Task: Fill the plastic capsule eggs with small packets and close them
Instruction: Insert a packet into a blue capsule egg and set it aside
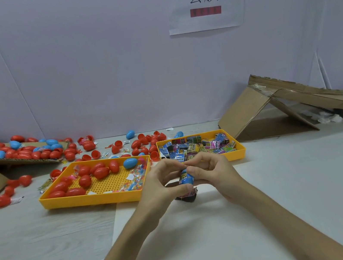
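Currently, we grip the blue capsule egg (187, 179) with left hand (164, 185) and right hand (213, 172), fingers curled round it, above the table (287, 178) just before the packet tray (240, 149) and egg tray (87, 199).

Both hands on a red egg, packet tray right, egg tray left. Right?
No. The egg held by the left hand and right hand is blue, not red; head view shows it. The packet tray sits right, the egg tray left.
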`<act>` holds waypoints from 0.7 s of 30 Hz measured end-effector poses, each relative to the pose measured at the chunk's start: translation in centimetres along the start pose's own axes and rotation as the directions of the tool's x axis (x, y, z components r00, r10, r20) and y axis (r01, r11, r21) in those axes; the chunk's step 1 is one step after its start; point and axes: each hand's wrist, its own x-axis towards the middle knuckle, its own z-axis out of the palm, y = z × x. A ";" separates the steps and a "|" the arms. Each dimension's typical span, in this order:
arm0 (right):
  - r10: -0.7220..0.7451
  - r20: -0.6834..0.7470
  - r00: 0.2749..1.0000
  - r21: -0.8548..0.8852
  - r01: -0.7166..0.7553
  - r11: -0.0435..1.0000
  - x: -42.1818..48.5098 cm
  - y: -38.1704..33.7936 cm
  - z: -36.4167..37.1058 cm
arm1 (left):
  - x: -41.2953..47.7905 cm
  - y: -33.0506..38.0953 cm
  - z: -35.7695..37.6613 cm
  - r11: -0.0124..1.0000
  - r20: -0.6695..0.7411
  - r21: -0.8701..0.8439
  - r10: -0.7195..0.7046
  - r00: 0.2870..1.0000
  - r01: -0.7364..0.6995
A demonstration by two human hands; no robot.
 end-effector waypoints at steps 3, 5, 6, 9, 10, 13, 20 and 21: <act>0.003 -0.034 0.999 0.028 -0.002 1.000 0.0 -0.1 0.0 | 0.1 0.0 0.0 0.999 0.009 -0.047 -0.015 1.000 0.016; 0.006 -0.032 0.999 0.055 -0.004 0.999 0.1 -0.1 0.1 | 0.1 0.0 -0.2 0.995 0.003 -0.098 -0.016 1.000 0.017; 0.002 -0.027 1.000 0.052 0.000 0.999 0.1 -0.1 0.1 | 0.2 0.0 -0.2 0.991 -0.001 -0.131 -0.017 1.000 0.017; -0.014 -0.029 0.999 0.021 0.014 1.000 0.0 -0.2 0.2 | 0.2 0.0 -0.4 0.981 0.002 -0.190 -0.028 1.000 0.028; -0.018 -0.035 0.999 0.015 0.019 1.000 -0.1 -0.2 0.1 | 0.2 0.0 -0.4 0.981 0.006 -0.189 -0.032 0.999 0.033; -0.014 -0.052 0.999 0.009 0.015 1.000 -0.2 -0.4 0.1 | 0.2 -0.2 -0.3 0.984 0.012 -0.167 -0.060 0.998 0.061; -0.007 -0.028 1.000 0.034 0.008 0.999 -0.2 -0.4 0.3 | 0.3 0.1 -0.5 0.896 0.027 -0.425 -0.126 0.992 0.126; -0.008 -0.022 1.000 0.024 0.009 1.000 -0.1 -0.4 0.3 | 0.3 0.1 -0.6 0.876 0.037 -0.463 -0.136 0.990 0.137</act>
